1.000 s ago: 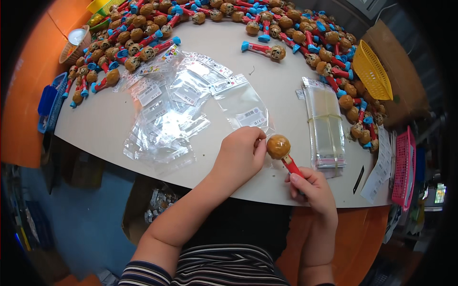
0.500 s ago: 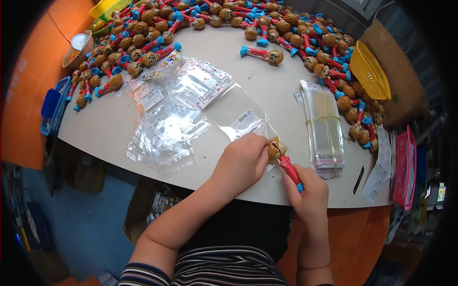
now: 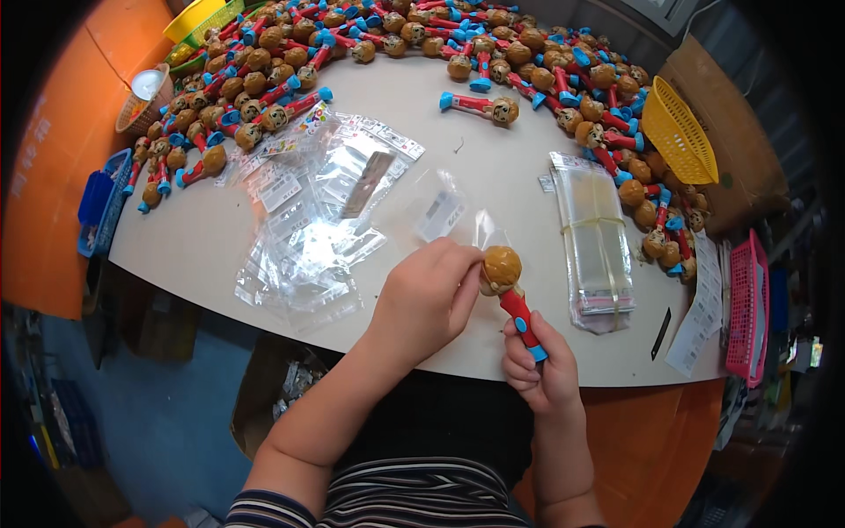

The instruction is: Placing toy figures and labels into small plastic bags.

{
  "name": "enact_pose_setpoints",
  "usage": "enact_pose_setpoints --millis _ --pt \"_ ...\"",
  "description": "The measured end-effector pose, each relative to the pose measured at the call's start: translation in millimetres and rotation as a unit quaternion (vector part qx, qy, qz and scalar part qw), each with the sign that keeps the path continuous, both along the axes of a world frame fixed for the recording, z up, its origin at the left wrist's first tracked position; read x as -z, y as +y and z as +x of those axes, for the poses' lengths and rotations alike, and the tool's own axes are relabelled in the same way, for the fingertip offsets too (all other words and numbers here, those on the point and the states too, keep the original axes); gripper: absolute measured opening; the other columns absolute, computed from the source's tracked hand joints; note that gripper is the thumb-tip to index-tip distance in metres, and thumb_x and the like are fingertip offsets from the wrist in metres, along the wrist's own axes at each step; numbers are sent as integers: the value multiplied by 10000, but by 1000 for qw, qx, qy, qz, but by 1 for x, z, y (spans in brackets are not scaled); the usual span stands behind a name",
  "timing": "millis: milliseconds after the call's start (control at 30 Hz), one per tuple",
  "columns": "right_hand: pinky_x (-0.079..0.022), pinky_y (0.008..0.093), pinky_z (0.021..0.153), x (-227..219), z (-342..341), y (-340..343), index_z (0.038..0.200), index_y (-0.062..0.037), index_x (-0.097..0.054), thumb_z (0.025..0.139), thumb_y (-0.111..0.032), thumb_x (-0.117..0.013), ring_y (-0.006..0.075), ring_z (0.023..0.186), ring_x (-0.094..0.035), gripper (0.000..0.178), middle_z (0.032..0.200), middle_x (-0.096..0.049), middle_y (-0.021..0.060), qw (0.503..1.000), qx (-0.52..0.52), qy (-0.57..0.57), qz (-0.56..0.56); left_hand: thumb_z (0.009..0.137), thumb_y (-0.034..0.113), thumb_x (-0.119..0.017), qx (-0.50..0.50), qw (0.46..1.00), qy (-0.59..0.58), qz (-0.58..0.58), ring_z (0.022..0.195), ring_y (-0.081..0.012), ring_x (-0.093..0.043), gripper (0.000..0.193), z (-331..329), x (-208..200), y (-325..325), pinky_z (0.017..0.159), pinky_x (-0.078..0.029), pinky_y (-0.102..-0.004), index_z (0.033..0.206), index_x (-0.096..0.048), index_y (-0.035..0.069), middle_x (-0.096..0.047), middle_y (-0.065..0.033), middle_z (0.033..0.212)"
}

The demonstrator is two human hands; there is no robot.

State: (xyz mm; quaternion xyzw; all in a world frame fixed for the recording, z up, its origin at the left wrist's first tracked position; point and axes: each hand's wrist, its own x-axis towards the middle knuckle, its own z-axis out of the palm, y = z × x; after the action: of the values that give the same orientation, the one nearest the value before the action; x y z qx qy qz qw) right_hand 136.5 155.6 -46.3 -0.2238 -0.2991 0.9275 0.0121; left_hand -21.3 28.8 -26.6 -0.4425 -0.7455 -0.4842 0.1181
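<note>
My right hand [image 3: 544,363] is wrapped round the red and blue handle of a toy with a round brown head [image 3: 503,267]. The toy tilts, head up and to the left, just above the table's near edge. Beside that head, my left hand [image 3: 427,295] is closed in a pinch. Its fingertips are at the edge of a clear plastic bag [image 3: 437,211] with a printed white label. The bag's film stands up behind the toy's head, and the fingers partly hide where the two meet.
Flat printed clear bags [image 3: 308,216] lie spread at the left. A banded stack of clear bags [image 3: 598,238] lies at the right. Many similar toys [image 3: 264,66] are heaped along the far edge. Yellow basket [image 3: 678,132], pink basket [image 3: 748,308] and blue basket [image 3: 107,207] stand around the sides.
The toy has turned, showing its rounded brown head and a blue spot on the handle. My right hand has shifted left with it. The labelled bag has lifted and moved near the toy's head.
</note>
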Motion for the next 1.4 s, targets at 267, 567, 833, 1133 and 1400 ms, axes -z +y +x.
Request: enact_pose_setpoints --millis 267,567,833,1133,1400 --pt "-284 206 400 -12 -7 -6 1024 14 -588 1026 -301 -446 83 452 -385 345 602 -485 17 990 -61 -74 107 835 -26 -637 12 988 -141 66 614 -140 -600 90 4 0 -2 546 -471 -249 921 -642 0 -613 -81 757" --pt "-388 247 556 -19 -13 -16 989 27 -654 967 -223 -574 57 612 -469 264 660 -546 4 824 35 -83 560 797 -30 -658 90 995 -42 27 618 -205 -606 148 8 0 1 556 -497 -293 935 -631 13 -614 -96 770" --pt "-246 196 412 -10 -11 3 984 16 -591 1016 -289 -454 50 451 -334 336 589 -440 -17 985 -44 -57 156 786 -49 -663 39 997 -60 33 608 -175 -599 168 16 5 -13 539 -485 -276 941 -642 11 -614 -105 766" --pt "-492 328 615 4 -22 -17 1075 2 -547 914 -182 -624 142 668 -609 257 700 -584 95 624 6 26 781 734 -25 -695 71 997 42 1 663 -286 -607 237 22 -1 -5 587 -498 -353 954 -625 29 -611 -109 767" --pt "-546 329 694 -8 -13 -20 1117 -4 -522 849 -2 -663 181 997 -609 303 1103 -550 123 894 9 10 448 739 -22 -693 16 1000 -5 -5 714 -282 -597 215 18 5 -15 633 -498 -335 941 -643 33 -578 -112 818"
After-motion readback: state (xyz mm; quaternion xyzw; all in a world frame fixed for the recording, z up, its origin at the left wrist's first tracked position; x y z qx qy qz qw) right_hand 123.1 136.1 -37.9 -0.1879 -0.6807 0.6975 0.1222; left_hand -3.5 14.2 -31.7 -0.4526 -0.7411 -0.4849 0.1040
